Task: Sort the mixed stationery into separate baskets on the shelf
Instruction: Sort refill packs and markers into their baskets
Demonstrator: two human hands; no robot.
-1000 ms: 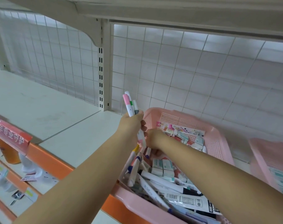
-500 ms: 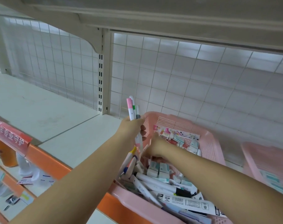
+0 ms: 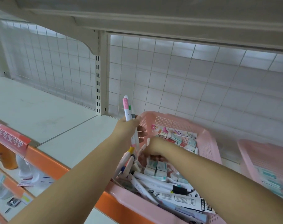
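Lowered since 1 s ago into the pink perforated plastic basket (image 3: 205, 147) of mixed stationery (image 3: 161, 183) is the right hand (image 3: 155, 146), w/ fingers hidden, grip not to be told; white plastic pens (image 3: 127, 112), judged light, stiff & slippery, are gripped mid-barrel by curled fingers of the left hand (image 3: 128, 128).

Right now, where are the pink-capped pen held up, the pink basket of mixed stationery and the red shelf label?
pink-capped pen (image 3: 127, 113): head view, white barrel below the cap.
pink basket of mixed stationery (image 3: 170, 122): head view, perforated back wall.
red shelf label (image 3: 10, 136): head view, middle of printed face.
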